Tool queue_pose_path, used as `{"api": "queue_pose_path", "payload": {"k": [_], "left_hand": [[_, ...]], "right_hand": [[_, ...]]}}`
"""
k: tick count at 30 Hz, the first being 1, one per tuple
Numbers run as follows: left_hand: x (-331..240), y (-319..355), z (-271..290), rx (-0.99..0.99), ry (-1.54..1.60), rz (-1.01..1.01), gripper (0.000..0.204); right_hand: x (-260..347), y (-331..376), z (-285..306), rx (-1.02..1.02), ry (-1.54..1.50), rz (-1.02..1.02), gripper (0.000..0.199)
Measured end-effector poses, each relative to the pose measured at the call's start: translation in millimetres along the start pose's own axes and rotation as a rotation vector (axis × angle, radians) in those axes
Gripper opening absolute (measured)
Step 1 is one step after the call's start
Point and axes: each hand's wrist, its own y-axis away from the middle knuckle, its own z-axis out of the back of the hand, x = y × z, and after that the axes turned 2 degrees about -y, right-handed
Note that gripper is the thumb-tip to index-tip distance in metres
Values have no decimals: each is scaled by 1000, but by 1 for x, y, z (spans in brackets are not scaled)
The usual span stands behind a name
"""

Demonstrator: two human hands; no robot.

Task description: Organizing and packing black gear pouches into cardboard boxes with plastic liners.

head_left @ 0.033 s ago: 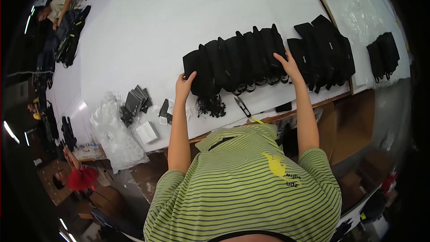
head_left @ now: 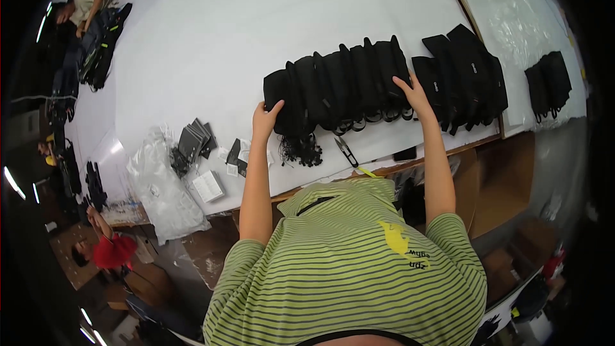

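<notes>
Centrally on the surface [head_left: 256, 16]: row of black fabric pouches [head_left: 334, 90], packed side by side, looped straps along the near edge.
Left hand [head_left: 264, 120]: at the row's left end; thumb spread onto the end pouch's face, fingers partly hidden at its edge. Cannot tell how far closed.
Right hand [head_left: 416, 95]: at the row's right end, thumb on the last pouch; other fingers mostly hidden, grip cannot be told.
Cords: dark tangle [head_left: 301, 152] below the row's left end.
Snips: dark pair [head_left: 346, 152] lying just below the row, near the surface's front edge.
Right side: 2nd group of black pouches [head_left: 471, 80] just beside the right hand; smaller group [head_left: 549, 83] farther out.
Left side: dark cards [head_left: 193, 140], white box [head_left: 209, 186], clear plastic bag [head_left: 160, 189].
Far left: person in red top [head_left: 115, 252].
</notes>
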Motion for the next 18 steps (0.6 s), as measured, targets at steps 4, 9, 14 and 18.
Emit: {"api": "queue_pose_path", "payload": {"k": [4, 9, 14, 18], "left_hand": [[-53, 17, -27, -162, -69, -152, 57], [-78, 25, -36, -18, 37, -12, 73], [-94, 16, -44, 114, -54, -56, 89], [-104, 9, -53, 154, -67, -92, 90]], "right_hand": [[-16, -9, 10, 48, -37, -51, 79], [4, -8, -11, 72, 72, -70, 81], [10, 0, -21, 120, 144, 43, 79], [13, 6, -20, 144, 48, -78, 69]]}}
